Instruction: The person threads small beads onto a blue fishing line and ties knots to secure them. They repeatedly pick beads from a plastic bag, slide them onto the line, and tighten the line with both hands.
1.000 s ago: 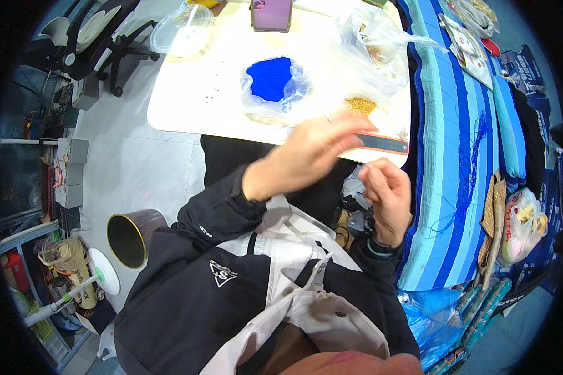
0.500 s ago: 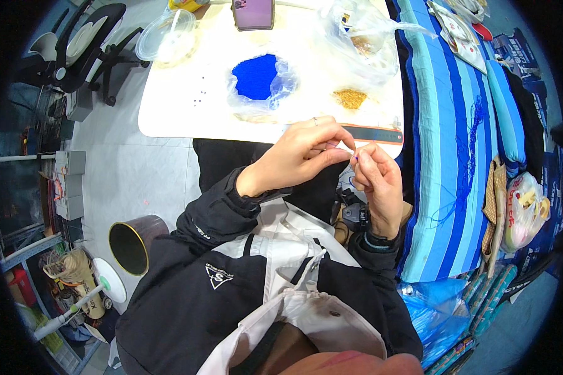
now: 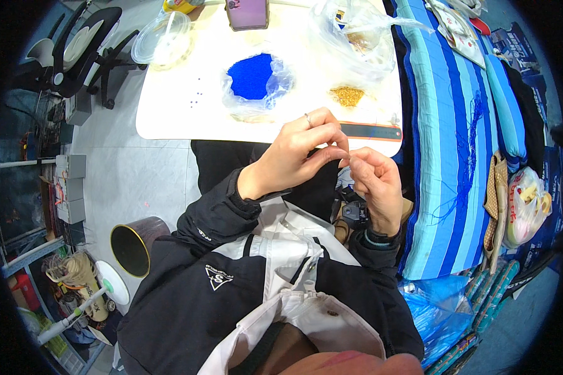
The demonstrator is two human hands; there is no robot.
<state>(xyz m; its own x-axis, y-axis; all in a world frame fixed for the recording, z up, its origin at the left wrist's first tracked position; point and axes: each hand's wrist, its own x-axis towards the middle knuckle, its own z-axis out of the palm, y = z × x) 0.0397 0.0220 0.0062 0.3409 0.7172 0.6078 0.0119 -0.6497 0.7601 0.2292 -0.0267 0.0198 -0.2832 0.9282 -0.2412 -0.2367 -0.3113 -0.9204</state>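
Just past the near edge of the white table (image 3: 169, 128), my left hand (image 3: 300, 153) and my right hand (image 3: 376, 184) meet fingertip to fingertip. Thumb and forefinger are pinched together on each. Whatever sits between them is too small to make out. Beyond my left hand lies an opened clear plastic bag (image 3: 279, 81) with a heap of tiny blue beads (image 3: 250, 78). A small pile of gold beads (image 3: 347, 96) is on the tabletop beyond my right hand. Next to my left fingers, a dark ruler (image 3: 372, 131) runs along the table edge.
A clear plastic bag (image 3: 331, 37) and a purple phone-like slab (image 3: 247, 14) stand farther back. Several blue specks dot the table's left part, near a clear round lid (image 3: 162, 40). Striped blue bedding (image 3: 441, 156) borders the right; a dark bin (image 3: 131, 250) stands left on the floor.
Both hands keep their pinch, and the fingertips have drawn slightly closer, with my right hand's fingers a little lower. The view has shifted slightly.
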